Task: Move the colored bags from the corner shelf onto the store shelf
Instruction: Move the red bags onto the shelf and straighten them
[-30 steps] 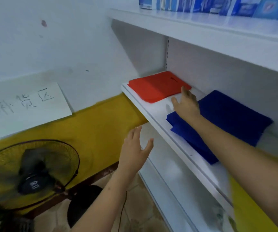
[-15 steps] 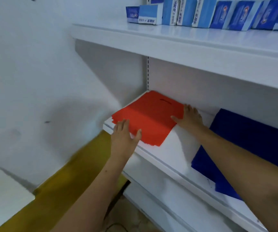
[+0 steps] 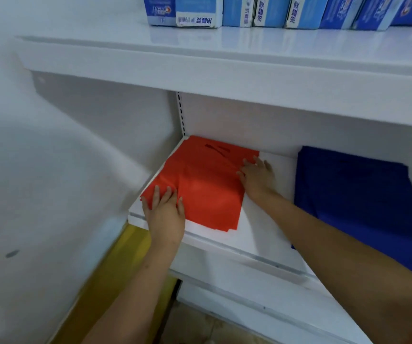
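Observation:
A stack of flat red bags [image 3: 205, 180] lies at the left end of the white store shelf [image 3: 254, 234], close to the side wall. My left hand [image 3: 166, 214] lies flat on the stack's near left corner, fingers straight. At the stack's right edge, my right hand [image 3: 258, 176] presses against the red bags with spread fingers. A stack of dark blue bags [image 3: 359, 194] lies on the same shelf to the right, partly under my right forearm.
The shelf above [image 3: 224, 60] overhangs the bags and carries a row of blue and white boxes [image 3: 262, 11]. A white wall [image 3: 63, 170] closes off the left side, with a yellow band [image 3: 123, 264] low down. Another white shelf board [image 3: 262, 299] lies below.
My view has moved closer and up. My left hand came up from below the shelf onto the red stack's near corner, and my right hand went from the blue bags to the red stack's right edge.

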`<action>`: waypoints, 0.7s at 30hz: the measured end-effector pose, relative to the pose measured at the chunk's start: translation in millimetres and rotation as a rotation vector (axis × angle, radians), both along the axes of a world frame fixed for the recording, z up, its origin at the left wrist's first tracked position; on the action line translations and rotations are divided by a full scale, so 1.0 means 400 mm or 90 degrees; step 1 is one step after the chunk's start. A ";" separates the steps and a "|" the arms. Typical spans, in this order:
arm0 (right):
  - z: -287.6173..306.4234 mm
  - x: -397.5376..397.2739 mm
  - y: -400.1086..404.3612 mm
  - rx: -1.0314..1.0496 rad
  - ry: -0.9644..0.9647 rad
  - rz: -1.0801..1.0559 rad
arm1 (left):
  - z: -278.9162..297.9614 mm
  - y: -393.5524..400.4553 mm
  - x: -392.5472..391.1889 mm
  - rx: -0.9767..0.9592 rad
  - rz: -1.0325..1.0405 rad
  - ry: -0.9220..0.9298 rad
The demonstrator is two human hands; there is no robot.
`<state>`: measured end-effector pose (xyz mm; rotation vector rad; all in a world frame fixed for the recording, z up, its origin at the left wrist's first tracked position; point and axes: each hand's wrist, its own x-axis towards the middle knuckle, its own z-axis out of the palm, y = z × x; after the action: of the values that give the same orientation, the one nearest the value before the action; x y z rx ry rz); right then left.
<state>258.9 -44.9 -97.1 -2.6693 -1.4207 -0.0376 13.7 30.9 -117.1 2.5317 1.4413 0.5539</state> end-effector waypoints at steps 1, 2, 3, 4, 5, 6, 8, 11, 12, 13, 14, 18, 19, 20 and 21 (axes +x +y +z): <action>0.015 -0.006 -0.007 0.052 0.019 -0.006 | 0.007 -0.008 0.007 -0.008 -0.005 -0.054; 0.033 -0.010 -0.019 0.113 0.045 -0.011 | 0.020 -0.022 0.015 -0.016 -0.014 -0.114; 0.054 -0.013 -0.036 0.175 0.068 -0.012 | 0.035 -0.039 0.025 -0.017 -0.026 -0.172; 0.079 -0.013 -0.056 0.234 0.082 -0.012 | 0.055 -0.060 0.039 -0.021 -0.039 -0.224; 0.105 -0.008 -0.082 0.283 0.089 -0.015 | 0.074 -0.084 0.055 -0.034 -0.049 -0.266; 0.132 -0.001 -0.112 0.324 0.096 -0.024 | 0.096 -0.112 0.075 -0.051 -0.058 -0.297; 0.184 0.024 -0.190 0.382 0.092 -0.055 | 0.137 -0.174 0.118 -0.067 -0.080 -0.337; 0.247 0.079 -0.349 0.448 0.074 -0.105 | 0.193 -0.285 0.195 -0.078 -0.149 -0.383; 0.264 0.100 -0.412 0.460 0.080 -0.128 | 0.208 -0.330 0.223 -0.090 -0.177 -0.392; 0.275 0.123 -0.480 0.467 0.094 -0.154 | 0.220 -0.381 0.253 -0.102 -0.205 -0.398; 0.281 0.150 -0.552 0.468 0.105 -0.182 | 0.230 -0.441 0.284 -0.113 -0.232 -0.401; 0.296 0.230 -0.900 0.511 0.069 -0.249 | 0.252 -0.745 0.399 -0.171 -0.332 -0.417; 0.292 0.244 -0.996 0.533 0.056 -0.258 | 0.250 -0.823 0.428 -0.186 -0.364 -0.417; 0.294 0.257 -1.114 0.542 0.043 -0.278 | 0.246 -0.915 0.465 -0.205 -0.399 -0.411; 0.293 0.263 -1.177 0.546 0.040 -0.283 | 0.242 -0.960 0.484 -0.215 -0.420 -0.408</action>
<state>364.3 -515.8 20.1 -2.1400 -0.5489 -0.4750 207.3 -353.3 -20.5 2.0836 0.4025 0.7994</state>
